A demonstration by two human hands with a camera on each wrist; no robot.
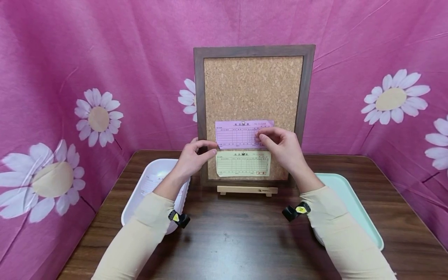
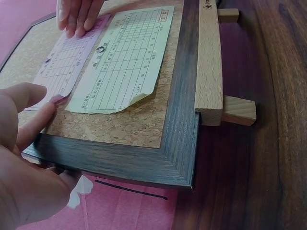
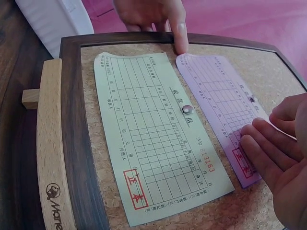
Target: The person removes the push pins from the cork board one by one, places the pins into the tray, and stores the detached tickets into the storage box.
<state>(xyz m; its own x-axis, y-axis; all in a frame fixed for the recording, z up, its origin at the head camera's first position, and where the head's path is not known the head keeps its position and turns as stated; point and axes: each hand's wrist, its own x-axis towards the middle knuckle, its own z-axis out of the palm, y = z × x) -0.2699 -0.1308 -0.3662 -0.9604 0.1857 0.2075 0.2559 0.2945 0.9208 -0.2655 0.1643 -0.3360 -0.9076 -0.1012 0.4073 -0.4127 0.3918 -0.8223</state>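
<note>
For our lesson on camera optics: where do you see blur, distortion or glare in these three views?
Head view: evenly lit, corkboard sharp. Left wrist view: left hand near the lens looms large and soft. Right wrist view: green slip sharp, its pin glints.

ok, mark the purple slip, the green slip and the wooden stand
purple slip (image 1: 238,136), head view, middle of the sheet.
green slip (image 3: 158,143), right wrist view, its table grid.
wooden stand (image 2: 209,57), left wrist view, front bar.
</note>
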